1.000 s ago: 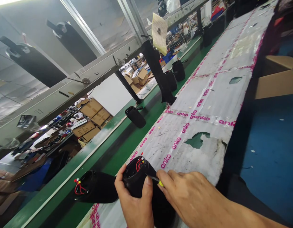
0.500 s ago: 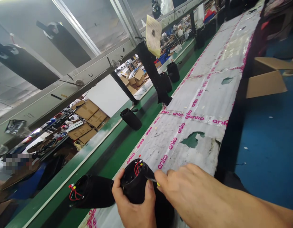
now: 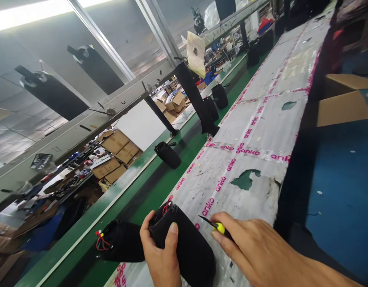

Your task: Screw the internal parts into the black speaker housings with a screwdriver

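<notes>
My left hand (image 3: 161, 249) grips a black fabric-covered cylindrical speaker housing (image 3: 193, 248) near its open end, the thumb pressed on its side. Red wires (image 3: 166, 208) show inside that opening. To its right, my right hand (image 3: 246, 243) is closed round a small knife-like tool (image 3: 219, 227) with a dark pointed blade and a yellow and black handle. The blade is apart from the housing, its tip pointing up and left. A second black housing (image 3: 127, 241) lies on the green conveyor belt left of my left hand, with red wires and connectors hanging from its open end.
More black housings (image 3: 168, 154) stand along the green belt (image 3: 142, 189). A worktop (image 3: 255, 131) wrapped in torn plastic and printed tape runs beside it. A dark post (image 3: 194, 99) and a grey overhead rail (image 3: 103, 117) cross above. An open cardboard box (image 3: 343, 107) stands at right.
My right hand has drawn the tool away from the housing's rim to the right. The housing has turned in my left hand, showing more of its side and less of its opening.
</notes>
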`<state>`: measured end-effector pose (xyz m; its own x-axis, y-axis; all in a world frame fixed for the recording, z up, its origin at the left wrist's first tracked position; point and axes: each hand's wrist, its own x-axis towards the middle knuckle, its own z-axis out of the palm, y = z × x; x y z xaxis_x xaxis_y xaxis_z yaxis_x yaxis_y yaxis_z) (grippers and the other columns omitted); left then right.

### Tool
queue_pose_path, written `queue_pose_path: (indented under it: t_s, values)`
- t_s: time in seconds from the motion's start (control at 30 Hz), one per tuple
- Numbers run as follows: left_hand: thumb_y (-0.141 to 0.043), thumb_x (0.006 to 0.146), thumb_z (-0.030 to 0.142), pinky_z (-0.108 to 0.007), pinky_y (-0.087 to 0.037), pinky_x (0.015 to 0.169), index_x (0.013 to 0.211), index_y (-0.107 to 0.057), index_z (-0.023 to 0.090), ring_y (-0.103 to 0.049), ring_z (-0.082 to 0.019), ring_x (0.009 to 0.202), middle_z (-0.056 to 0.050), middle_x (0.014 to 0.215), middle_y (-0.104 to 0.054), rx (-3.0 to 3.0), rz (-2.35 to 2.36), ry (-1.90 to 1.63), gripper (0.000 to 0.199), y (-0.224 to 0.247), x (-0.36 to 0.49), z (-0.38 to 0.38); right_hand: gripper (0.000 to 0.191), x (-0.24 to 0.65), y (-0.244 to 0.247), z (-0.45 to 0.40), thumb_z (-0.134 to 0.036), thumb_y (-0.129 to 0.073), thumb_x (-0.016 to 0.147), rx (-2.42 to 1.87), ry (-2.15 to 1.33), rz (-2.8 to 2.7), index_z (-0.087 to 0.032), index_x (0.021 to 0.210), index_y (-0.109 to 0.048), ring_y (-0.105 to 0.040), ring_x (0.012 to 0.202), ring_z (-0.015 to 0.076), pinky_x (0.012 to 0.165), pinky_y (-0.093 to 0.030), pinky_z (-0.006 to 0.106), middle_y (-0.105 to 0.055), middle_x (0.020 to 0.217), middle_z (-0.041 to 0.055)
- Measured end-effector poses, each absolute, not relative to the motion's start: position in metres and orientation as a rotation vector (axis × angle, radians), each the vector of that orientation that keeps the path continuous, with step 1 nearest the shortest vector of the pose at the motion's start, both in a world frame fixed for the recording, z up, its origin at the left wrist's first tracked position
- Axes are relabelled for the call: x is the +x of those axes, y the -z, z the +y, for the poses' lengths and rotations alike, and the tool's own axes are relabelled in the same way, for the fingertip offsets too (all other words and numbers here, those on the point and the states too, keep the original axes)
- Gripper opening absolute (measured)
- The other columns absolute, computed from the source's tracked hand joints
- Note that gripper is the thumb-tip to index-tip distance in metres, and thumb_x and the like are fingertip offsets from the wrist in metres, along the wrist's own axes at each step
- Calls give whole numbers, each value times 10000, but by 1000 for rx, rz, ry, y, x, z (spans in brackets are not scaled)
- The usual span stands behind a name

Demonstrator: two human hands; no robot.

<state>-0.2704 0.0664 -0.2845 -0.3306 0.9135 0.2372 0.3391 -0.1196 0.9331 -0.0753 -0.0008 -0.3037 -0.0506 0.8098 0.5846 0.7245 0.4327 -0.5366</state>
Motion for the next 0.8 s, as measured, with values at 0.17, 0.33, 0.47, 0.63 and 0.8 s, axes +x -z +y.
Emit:
queue_pose_path:
  t_s: [0.17,0.33,0.47,0.63,0.8]
  values:
    - [-815,696,500,-461,-560,871,1275,-541,267,-687,-278,943,-60,1099,-659,1718,1817,-1536,682,271,-267,84,234,-59,301,-5,-166,-376,1031,-1238,-203,-1899,-238,1092,-590,-687,577,200,531,-455,305,-728,728,-4]
    - [-855,692,409,-533,-480,1056,1046,-527,231,-587,-333,1231,-117,1297,-576,2120,1917,-1702,515,273,-268,129,206,-63,319,14,-207,-385,1048,-1217,-287,-1958,-235,1111,-579,-702,650,205,572,-455,304,-730,769,3]
    - [-816,765,334,-617,-510,986,1000,-528,189,-552,-424,1283,-223,1428,-459,2131,2041,-1791,400,289,-273,147,187,-65,318,59,-309,-390,1069,-1267,-344,-1994,-235,1025,-556,-674,640,201,570,-403,311,-695,747,-14]
    - [-733,857,240,-647,-289,1194,1100,-618,132,-257,-433,1523,-258,1556,-352,2604,2120,-1771,289,299,-286,146,163,-71,272,164,-378,-548,1019,-1406,-193,-2005,-223,967,-563,-639,674,184,568,-344,286,-669,744,-19]
    - [-689,850,103,-683,-143,1218,1142,-666,140,-225,-371,1552,-253,1452,-546,3124,2189,-1424,295,307,-285,139,212,-105,241,282,-275,-595,993,-1329,-62,-2058,-226,1199,-610,-645,1022,221,813,-467,323,-665,1197,62]
